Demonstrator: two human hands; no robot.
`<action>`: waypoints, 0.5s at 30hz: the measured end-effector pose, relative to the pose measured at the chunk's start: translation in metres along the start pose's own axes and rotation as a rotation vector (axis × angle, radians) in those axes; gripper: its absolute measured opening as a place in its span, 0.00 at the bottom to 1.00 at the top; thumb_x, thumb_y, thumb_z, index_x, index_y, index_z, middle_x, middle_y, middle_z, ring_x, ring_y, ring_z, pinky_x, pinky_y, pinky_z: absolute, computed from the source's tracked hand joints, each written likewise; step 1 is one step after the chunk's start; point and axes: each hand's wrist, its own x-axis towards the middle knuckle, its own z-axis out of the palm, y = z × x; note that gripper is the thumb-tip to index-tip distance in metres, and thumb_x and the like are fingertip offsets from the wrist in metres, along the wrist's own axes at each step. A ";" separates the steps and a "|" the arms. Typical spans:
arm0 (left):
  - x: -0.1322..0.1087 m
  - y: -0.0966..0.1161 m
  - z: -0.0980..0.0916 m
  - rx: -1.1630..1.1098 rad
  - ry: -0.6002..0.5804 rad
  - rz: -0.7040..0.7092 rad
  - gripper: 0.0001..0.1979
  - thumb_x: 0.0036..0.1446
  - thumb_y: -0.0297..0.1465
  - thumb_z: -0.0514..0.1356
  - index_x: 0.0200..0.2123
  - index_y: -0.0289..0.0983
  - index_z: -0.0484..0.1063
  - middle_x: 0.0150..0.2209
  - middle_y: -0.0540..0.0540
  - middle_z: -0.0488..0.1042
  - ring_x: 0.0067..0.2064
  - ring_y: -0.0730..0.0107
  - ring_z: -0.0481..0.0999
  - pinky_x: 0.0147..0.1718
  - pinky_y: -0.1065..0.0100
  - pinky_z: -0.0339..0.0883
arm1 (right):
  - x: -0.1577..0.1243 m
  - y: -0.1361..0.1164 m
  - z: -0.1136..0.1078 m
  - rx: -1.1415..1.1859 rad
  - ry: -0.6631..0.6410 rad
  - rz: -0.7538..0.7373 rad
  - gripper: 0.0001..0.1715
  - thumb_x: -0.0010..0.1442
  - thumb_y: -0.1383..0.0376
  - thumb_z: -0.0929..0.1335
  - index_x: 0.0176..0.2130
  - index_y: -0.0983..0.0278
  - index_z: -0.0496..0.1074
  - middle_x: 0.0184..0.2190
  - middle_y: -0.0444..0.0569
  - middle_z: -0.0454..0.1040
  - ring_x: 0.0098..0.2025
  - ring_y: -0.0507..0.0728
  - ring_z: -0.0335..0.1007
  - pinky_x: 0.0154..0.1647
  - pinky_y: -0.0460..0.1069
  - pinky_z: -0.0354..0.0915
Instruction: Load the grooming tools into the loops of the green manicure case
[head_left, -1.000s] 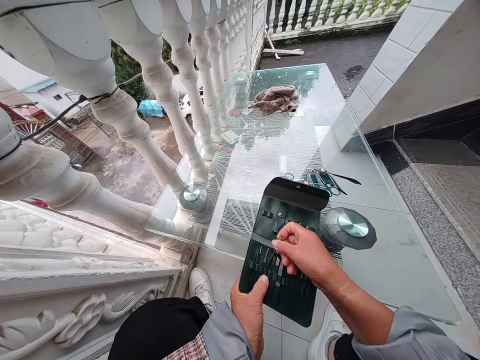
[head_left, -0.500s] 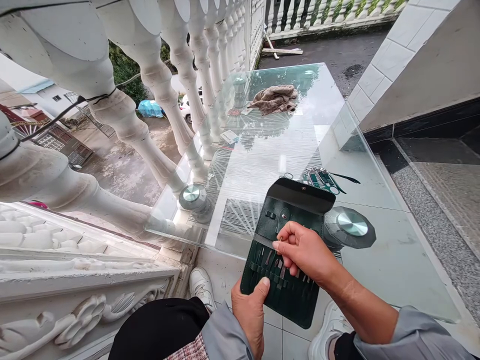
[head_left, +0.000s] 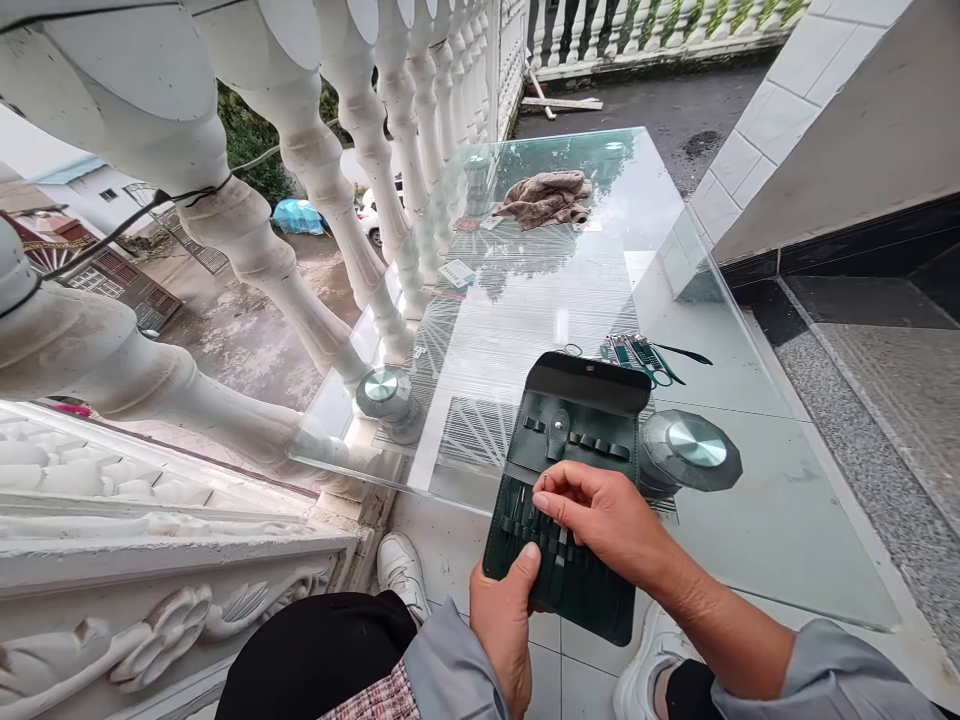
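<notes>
A dark green manicure case lies unfolded, tilted above the glass table's near edge. My left hand grips its lower left edge, thumb on the front. Slim metal tools sit in the elastic loops of its lower panel, while the upper panel's loops hold nothing. Over the lower panel, my right hand is closed in a pinch, thumb against forefinger. Whatever is between those fingertips is too small or hidden to name. Beyond the case, several nail clippers and small scissors rest on the glass.
The glass table stands on faceted legs with round metal caps. A brown cloth and a small white-and-blue box lie farther back. White balusters run along the left; a tiled wall rises at right.
My right hand has moved down and slightly left, from the case's middle onto the lower panel, uncovering the upper loops. The case has tilted a little in my left hand.
</notes>
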 end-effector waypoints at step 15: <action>-0.019 0.006 0.007 0.002 -0.219 -0.078 0.29 0.51 0.49 0.61 0.41 0.26 0.74 0.38 0.35 0.75 0.37 0.60 0.74 0.29 0.67 0.71 | -0.075 0.027 -0.012 0.196 -0.149 0.300 0.16 0.55 0.53 0.63 0.29 0.64 0.67 0.23 0.41 0.68 0.16 0.44 0.53 0.13 0.41 0.53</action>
